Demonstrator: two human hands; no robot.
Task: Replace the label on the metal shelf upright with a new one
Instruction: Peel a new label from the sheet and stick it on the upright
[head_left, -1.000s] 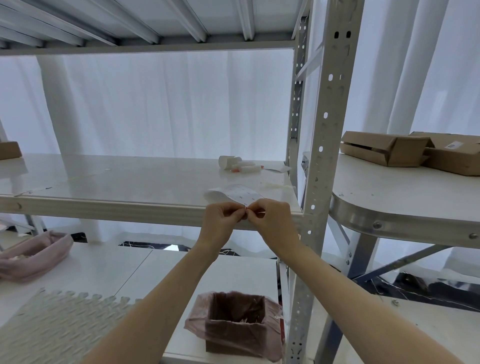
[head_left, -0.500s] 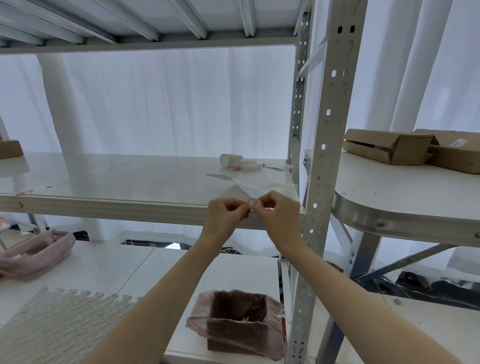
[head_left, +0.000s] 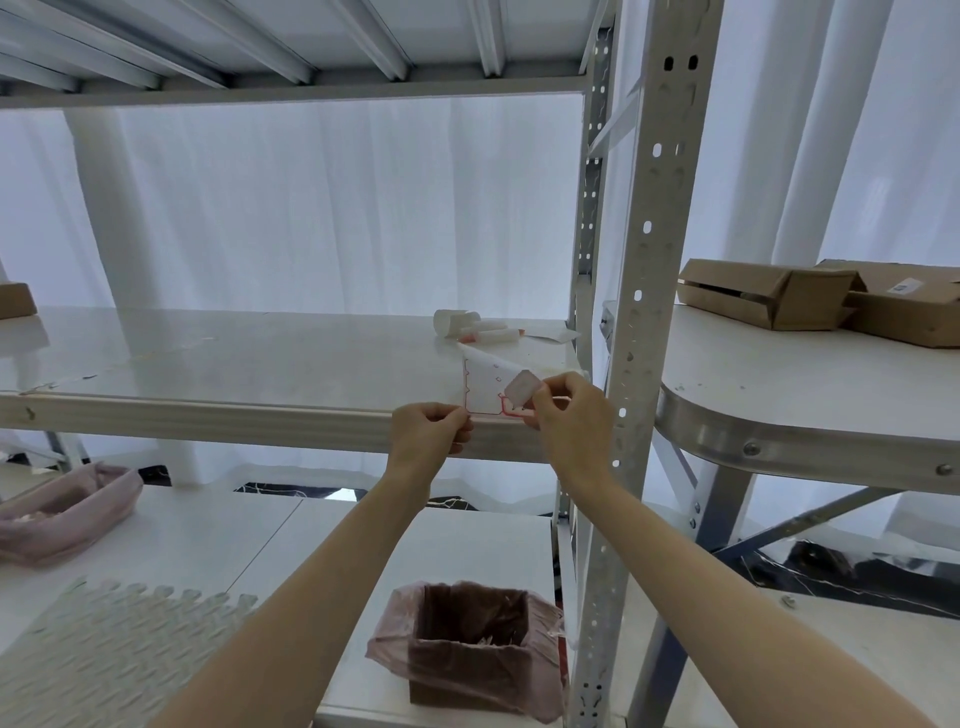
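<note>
My left hand pinches the lower left corner of a white label sheet with red outlines, held just in front of the shelf edge. My right hand pinches a small label that is peeled up from the sheet's lower right corner and tilts upward. The perforated grey metal upright stands just right of my right hand; I see no label on its visible face.
A white roll and small pink-tipped items lie at the back of the shelf board. Cardboard boxes rest on the round-edged table at right. Below stand a bag-lined bin box, a pink bag and a textured mat.
The sheet was held flat between both hands; now my hands have moved apart and my right hand has peeled one label up off the sheet. The view has tilted slightly.
</note>
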